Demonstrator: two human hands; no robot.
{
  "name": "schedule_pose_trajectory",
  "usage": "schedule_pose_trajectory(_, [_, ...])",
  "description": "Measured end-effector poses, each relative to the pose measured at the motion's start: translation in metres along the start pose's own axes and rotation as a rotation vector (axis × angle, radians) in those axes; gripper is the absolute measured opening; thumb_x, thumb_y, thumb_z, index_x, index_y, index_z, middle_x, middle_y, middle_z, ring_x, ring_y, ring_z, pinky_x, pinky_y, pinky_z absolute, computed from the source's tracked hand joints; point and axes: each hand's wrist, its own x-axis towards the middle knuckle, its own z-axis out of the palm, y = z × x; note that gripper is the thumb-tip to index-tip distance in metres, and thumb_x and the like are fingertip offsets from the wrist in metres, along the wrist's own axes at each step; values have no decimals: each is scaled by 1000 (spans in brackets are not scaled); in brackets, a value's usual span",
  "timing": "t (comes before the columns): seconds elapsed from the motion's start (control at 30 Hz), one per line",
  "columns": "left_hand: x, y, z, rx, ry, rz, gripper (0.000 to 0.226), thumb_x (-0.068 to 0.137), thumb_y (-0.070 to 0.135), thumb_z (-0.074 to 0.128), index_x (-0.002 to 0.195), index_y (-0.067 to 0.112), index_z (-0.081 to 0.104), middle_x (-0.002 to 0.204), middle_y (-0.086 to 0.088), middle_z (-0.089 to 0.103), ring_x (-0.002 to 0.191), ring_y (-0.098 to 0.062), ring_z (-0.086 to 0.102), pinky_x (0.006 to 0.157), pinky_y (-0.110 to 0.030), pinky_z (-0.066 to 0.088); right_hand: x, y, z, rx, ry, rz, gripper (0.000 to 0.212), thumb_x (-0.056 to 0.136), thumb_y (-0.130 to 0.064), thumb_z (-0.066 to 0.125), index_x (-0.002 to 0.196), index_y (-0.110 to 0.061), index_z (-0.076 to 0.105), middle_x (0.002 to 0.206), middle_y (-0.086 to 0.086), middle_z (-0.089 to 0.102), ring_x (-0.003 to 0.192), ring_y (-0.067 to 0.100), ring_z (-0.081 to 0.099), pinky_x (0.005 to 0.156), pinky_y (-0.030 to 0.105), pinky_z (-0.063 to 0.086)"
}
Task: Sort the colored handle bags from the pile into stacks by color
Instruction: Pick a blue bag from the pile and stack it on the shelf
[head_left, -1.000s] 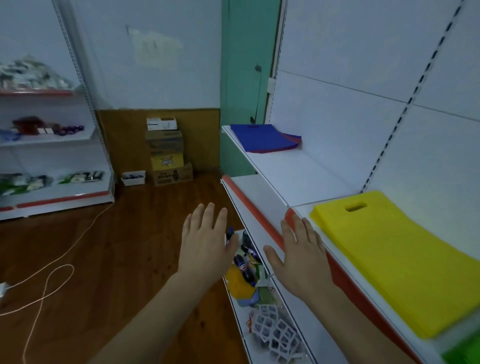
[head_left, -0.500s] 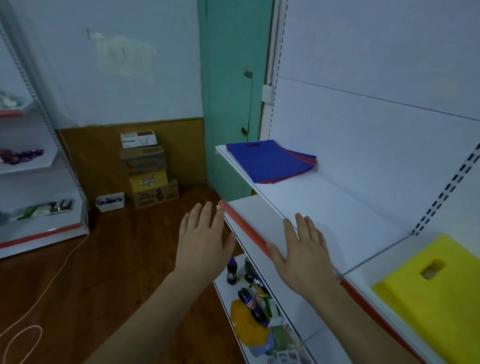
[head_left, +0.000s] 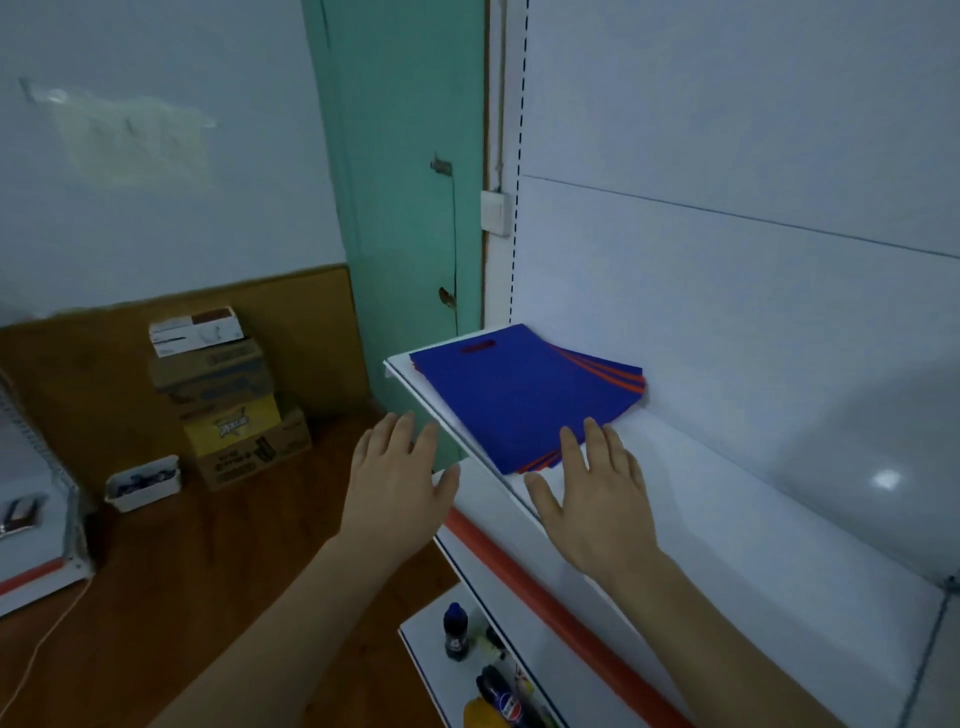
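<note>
Hands now nearer bag pile (head_left: 524, 400): blue top, orange edges fanned.

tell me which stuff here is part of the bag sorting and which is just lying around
Part of the job:
- pile of blue and orange handle bags on the white shelf
- left hand, open, off the shelf's edge
- right hand, open, fingers at the pile's near edge

Just lying about:
- stacked cardboard boxes on the floor
- white tray beside them
- soda bottles on the lower shelf
</note>
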Motion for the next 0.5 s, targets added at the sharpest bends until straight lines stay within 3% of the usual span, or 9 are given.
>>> schedule_pose_trajectory(0.23, [98, -38, 45, -63, -24, 135, 70, 102, 66, 33, 161, 27, 33, 167, -4, 33, 156, -27, 24, 127, -50, 21, 58, -14, 29, -101, 0, 131, 91, 98, -75, 18, 161, -13, 38, 168, 18, 31, 157, 37, 21, 125, 55, 28])
schedule_pose_trajectory(0.5, [193, -84, 75, -85, -94, 386, 73, 103, 64, 33, 161, 19, 34, 165, -8, 35, 153, -30, 27, 127, -50, 23, 89, -57, 49, -193, 17, 416, 90, 98, -74, 15, 159, -13, 42, 164, 17, 38, 155, 37, 27, 123, 54, 30])
